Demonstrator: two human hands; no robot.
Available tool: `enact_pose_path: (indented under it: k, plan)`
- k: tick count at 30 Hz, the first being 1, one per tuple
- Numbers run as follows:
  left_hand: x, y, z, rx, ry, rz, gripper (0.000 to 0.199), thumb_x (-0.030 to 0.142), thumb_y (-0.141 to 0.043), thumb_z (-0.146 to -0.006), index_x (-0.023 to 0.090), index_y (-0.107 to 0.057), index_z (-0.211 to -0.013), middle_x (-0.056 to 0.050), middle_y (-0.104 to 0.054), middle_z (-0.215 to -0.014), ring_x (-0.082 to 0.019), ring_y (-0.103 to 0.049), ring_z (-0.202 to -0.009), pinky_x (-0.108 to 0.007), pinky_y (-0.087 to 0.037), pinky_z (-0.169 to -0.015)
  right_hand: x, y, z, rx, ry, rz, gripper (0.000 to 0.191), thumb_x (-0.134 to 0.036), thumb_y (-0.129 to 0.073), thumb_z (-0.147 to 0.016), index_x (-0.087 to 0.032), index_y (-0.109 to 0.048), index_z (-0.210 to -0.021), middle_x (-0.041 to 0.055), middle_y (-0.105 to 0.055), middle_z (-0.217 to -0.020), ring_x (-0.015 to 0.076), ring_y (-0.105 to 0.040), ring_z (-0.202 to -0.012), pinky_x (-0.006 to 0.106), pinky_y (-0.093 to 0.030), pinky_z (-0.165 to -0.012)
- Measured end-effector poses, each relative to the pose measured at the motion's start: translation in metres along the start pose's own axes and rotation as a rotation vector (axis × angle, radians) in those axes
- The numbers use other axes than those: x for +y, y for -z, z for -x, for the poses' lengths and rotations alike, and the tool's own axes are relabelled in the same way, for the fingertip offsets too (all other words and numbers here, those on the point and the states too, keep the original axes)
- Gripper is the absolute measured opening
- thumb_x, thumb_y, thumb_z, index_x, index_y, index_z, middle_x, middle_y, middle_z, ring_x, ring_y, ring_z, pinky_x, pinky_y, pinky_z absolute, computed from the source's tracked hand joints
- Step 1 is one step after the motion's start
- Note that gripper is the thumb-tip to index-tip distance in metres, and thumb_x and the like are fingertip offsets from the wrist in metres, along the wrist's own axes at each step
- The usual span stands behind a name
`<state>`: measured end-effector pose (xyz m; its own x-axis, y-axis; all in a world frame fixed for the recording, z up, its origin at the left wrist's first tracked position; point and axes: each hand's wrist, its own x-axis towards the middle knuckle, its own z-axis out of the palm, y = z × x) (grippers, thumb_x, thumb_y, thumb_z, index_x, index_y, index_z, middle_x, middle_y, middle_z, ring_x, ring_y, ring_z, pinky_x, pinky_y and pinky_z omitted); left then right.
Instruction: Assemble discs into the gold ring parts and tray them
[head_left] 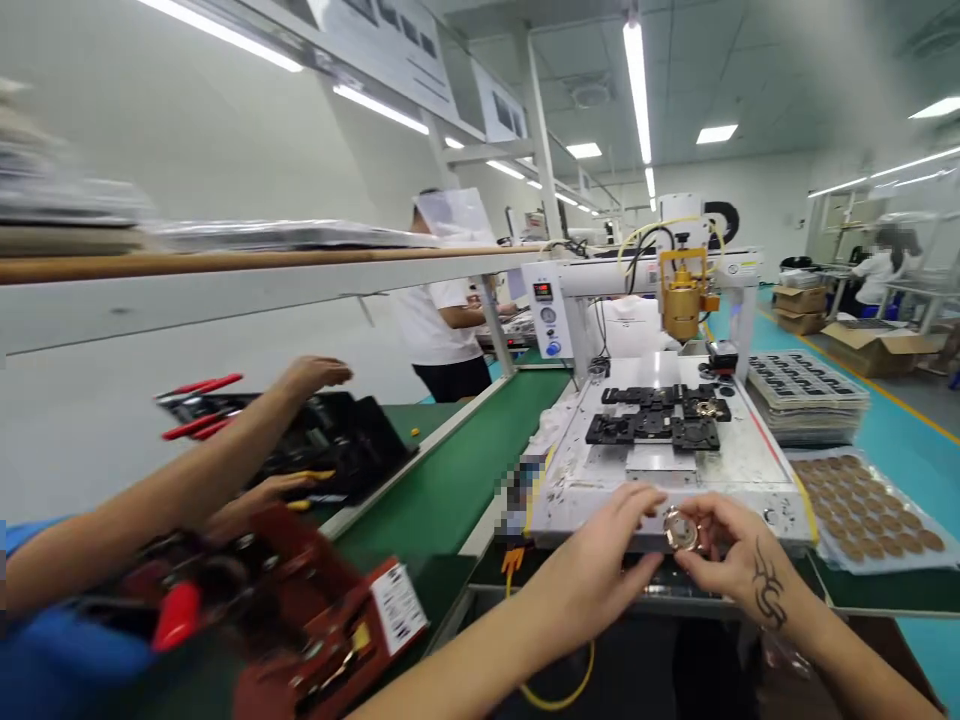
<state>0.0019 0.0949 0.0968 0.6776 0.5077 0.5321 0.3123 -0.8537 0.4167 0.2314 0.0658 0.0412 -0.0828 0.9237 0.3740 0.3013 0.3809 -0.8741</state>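
My right hand (724, 548) pinches a small round watch case (681, 530) with a rose-gold rim between thumb and fingers, in front of the white machine. Just left of it is my left hand (604, 555), thumb and fingers apart around a gap, with nothing seen in it. Whether its fingertips touch the case I cannot tell. Beyond both hands, black fixture blocks (652, 418) sit on the machine's white bed (570, 490). One block at the right carries a shiny gold-coloured part (707, 409).
A gold-coloured press head (682, 300) hangs over the bed. To the right lie stacked trays (814, 405) and a sheet of brown discs (870, 505). At left, a co-worker's arm (187, 470) reaches over black and dark-red fixtures (315, 620) beside the green belt (480, 460).
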Motion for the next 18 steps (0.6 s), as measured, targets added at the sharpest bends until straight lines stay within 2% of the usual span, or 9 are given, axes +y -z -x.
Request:
enact_pose_path:
  k: [1,4,5,7,9,12,14,18]
  plan:
    - [-0.008,-0.003,-0.021,0.000,0.000,0.023,0.050,0.014,-0.062,-0.097,0.026,-0.050,-0.145,-0.011,-0.066,-0.131,-0.025,-0.067,-0.117,-0.040,-0.058,-0.104,0.004,0.016,0.000,0.067,-0.015,0.038,0.035,-0.030,-0.080,-0.077,-0.021,-0.073,-0.110,-0.0010,-0.066,-0.076,0.0152,-0.059,-0.063,0.026,-0.050,-0.057]
    - [-0.039,-0.014,-0.096,-0.022,0.041,-0.034,0.035,0.019,-0.057,-0.100,0.021,-0.061,-0.135,-0.013,-0.066,-0.130,-0.026,-0.064,-0.123,-0.043,-0.052,-0.109,0.006,0.056,0.000,0.248,-0.019,0.148,0.036,-0.038,-0.077,-0.081,-0.021,-0.072,-0.112,-0.0011,-0.064,-0.073,0.0161,-0.058,-0.064,0.028,-0.051,-0.061]
    - [-0.051,-0.019,-0.123,-0.067,0.111,-0.097,0.034,0.020,-0.057,-0.100,0.019,-0.063,-0.133,-0.014,-0.065,-0.131,-0.026,-0.063,-0.124,-0.042,-0.051,-0.111,0.004,0.066,0.001,0.292,-0.010,0.178,0.037,-0.040,-0.077,-0.081,-0.021,-0.072,-0.113,-0.0005,-0.064,-0.075,0.0166,-0.058,-0.065,0.029,-0.052,-0.062]
    - [-0.074,-0.031,-0.173,-0.126,0.157,-0.138,0.030,0.021,-0.062,-0.097,0.015,-0.069,-0.126,-0.017,-0.068,-0.127,-0.030,-0.064,-0.121,-0.045,-0.050,-0.110,-0.001,0.080,0.006,0.347,0.010,0.217,0.037,-0.042,-0.076,-0.082,-0.022,-0.072,-0.113,0.0005,-0.065,-0.077,0.0175,-0.058,-0.066,0.030,-0.051,-0.062]
    - [-0.094,-0.043,-0.213,-0.201,0.202,-0.166,0.027,0.028,-0.070,-0.093,0.013,-0.074,-0.116,-0.016,-0.073,-0.119,-0.031,-0.067,-0.114,-0.044,-0.052,-0.105,-0.004,0.089,0.015,0.391,0.018,0.228,0.038,-0.043,-0.075,-0.082,-0.022,-0.072,-0.113,0.0010,-0.065,-0.079,0.0179,-0.057,-0.066,0.030,-0.051,-0.061]
    - [-0.117,-0.056,-0.250,-0.353,0.281,-0.202,0.030,0.038,-0.083,-0.084,0.014,-0.077,-0.101,-0.010,-0.077,-0.100,-0.025,-0.071,-0.095,-0.037,-0.057,-0.090,-0.001,0.102,0.033,0.462,-0.011,0.232,0.040,-0.045,-0.075,-0.083,-0.022,-0.072,-0.115,0.0015,-0.066,-0.081,0.0184,-0.059,-0.066,0.031,-0.052,-0.062]
    - [-0.127,-0.061,-0.264,-0.462,0.325,-0.224,0.030,0.041,-0.083,-0.087,0.014,-0.075,-0.098,-0.006,-0.076,-0.095,-0.021,-0.071,-0.087,-0.037,-0.059,-0.084,0.006,0.115,0.044,0.507,-0.046,0.223,0.043,-0.046,-0.076,-0.083,-0.022,-0.071,-0.117,0.0034,-0.070,-0.087,0.0196,-0.062,-0.071,0.031,-0.053,-0.062]
    - [-0.133,-0.067,-0.283,-0.591,0.362,-0.255,0.027,0.039,-0.070,-0.100,0.014,-0.072,-0.110,-0.006,-0.074,-0.109,-0.022,-0.072,-0.094,-0.041,-0.062,-0.086,0.018,0.140,0.041,0.518,-0.087,0.188,0.049,-0.050,-0.079,-0.082,-0.021,-0.071,-0.120,0.0060,-0.074,-0.093,0.0216,-0.067,-0.077,0.031,-0.055,-0.062]
